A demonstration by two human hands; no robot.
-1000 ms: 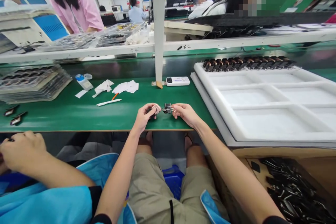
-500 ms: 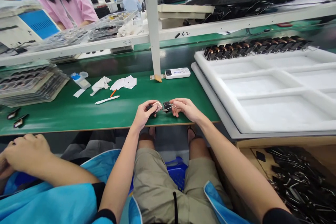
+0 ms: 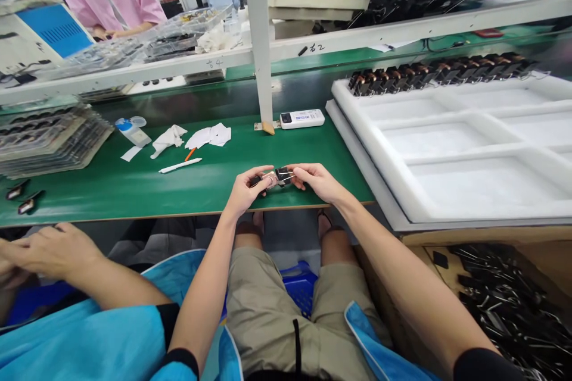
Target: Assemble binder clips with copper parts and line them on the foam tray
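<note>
Close to the front edge of the green bench, my left hand (image 3: 246,190) grips a small black part with a copper-coloured face (image 3: 270,178). My right hand (image 3: 315,181) pinches the wire handles of a black binder clip (image 3: 283,176). The clip meets the right end of the copper-faced part; how far its jaws reach over it is too small to tell. Fingers hide much of both things. At the back right, a row of similar parts with binder clips on them (image 3: 411,77) stands along the foam tray's far edge.
A white foam tray (image 3: 393,190) lies on the right. Below it, a cardboard box (image 3: 424,239) holds many loose binder clips (image 3: 504,309). A white pen (image 3: 180,165), tissue (image 3: 168,140), bottle (image 3: 133,132) and stacked clear trays (image 3: 53,143) lie left. A co-worker's hand (image 3: 62,253) is at lower left.
The binder clip has moved left against the copper-faced part, where a small gap showed before. My right hand has shifted slightly left with it.
</note>
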